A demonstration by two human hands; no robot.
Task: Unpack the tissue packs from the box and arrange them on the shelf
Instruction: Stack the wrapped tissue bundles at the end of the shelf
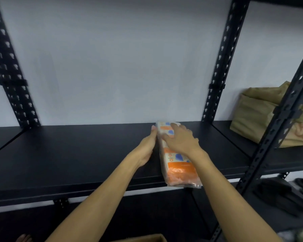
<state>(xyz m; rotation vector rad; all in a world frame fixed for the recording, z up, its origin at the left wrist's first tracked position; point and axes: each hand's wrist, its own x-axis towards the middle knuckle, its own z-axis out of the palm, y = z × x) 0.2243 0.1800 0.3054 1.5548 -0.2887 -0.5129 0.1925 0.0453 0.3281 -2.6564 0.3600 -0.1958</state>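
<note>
A long tissue pack [179, 167], white with orange and blue print, lies on the black shelf [77, 154], its near end sticking slightly over the front edge. My left hand [148, 147] presses flat against the pack's left side with straight fingers. My right hand [180, 140] lies on top of the pack near its far end, fingers spread over it. The top edge of the cardboard box [147, 238] shows at the bottom of the view.
Black perforated uprights [220, 67] frame the shelf bay against a white wall. A tan bag [257, 112] sits on the shelf section to the right. Dark items [283, 194] lie on the lower right shelf. A bare foot [24, 238] shows at bottom left.
</note>
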